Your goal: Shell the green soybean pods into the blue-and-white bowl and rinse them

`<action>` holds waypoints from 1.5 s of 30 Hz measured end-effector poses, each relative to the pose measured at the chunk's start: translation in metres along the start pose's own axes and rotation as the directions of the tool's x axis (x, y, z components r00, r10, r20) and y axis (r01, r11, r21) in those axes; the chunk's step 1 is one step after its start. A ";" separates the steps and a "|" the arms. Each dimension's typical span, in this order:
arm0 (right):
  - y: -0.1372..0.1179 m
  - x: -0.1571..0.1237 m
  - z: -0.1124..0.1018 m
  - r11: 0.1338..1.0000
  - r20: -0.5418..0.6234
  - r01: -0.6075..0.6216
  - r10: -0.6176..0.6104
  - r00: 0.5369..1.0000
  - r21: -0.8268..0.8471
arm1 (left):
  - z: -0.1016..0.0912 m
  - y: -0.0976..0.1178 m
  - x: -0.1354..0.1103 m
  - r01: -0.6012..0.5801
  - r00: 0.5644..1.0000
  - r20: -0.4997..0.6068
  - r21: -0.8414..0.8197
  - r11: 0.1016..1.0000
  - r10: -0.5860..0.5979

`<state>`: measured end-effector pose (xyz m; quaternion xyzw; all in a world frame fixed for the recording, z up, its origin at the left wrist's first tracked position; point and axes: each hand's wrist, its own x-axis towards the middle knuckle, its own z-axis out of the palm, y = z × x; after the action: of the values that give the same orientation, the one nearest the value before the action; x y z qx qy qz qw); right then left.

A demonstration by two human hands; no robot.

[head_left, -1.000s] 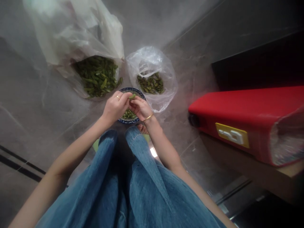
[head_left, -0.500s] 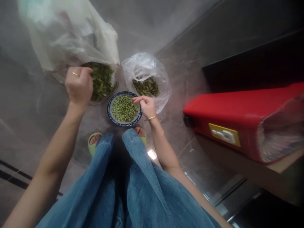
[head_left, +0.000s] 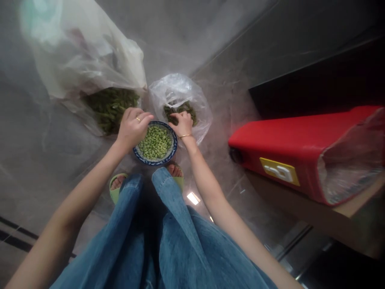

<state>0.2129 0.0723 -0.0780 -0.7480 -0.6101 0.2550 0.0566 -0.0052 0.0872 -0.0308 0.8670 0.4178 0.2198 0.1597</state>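
A blue-and-white patterned bowl (head_left: pixel 173 150) of shelled green beans (head_left: pixel 155 142) stands on the floor before my feet. At its upper left rim is my left hand (head_left: pixel 134 127), a ring on one finger, its fingers and thumb drawn together; whatever they hold is hidden. My right hand (head_left: pixel 183 125), a gold bangle at the wrist, reaches over the near side of a clear plastic bag (head_left: pixel 204 114) with its fingers apart. Dark green pods or hulls (head_left: pixel 188 107) lie in that bag. Behind my left hand, a large white plastic bag (head_left: pixel 99 60) lies open with green pods (head_left: pixel 112 106) in its mouth.
To the right, a red bin (head_left: pixel 276 136) with a yellow label and a plastic liner lies on its side in the view. My green slippers (head_left: pixel 114 192) and jeans are below the bowl. Grey tiled floor (head_left: pixel 222 80) surrounds the bags.
My left hand has come from the large bag's pods right and down to the bowl's rim. My right hand has moved from the bowl's edge to the clear bag, its fingers spreading.
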 end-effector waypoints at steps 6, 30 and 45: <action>0.003 0.005 0.003 0.998 0.056 -0.001 0.004 0.998 -0.056 | 0.000 0.001 0.000 0.020 1.000 -0.001 -0.024 0.999 -0.020; -0.020 -0.044 -0.044 0.577 0.056 0.008 -0.094 0.994 0.817 | -0.004 0.034 0.002 0.170 0.984 0.044 -0.535 0.827 -0.174; -0.074 -0.080 -0.023 0.006 0.397 -0.397 0.030 0.917 0.918 | -0.017 0.047 -0.025 0.088 0.973 -0.193 -0.205 0.975 -0.128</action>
<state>0.1481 0.0208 -0.0039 -0.5416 -0.1424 0.7059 0.4337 0.0026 0.0411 -0.0007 0.7957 0.4551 0.3388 0.2121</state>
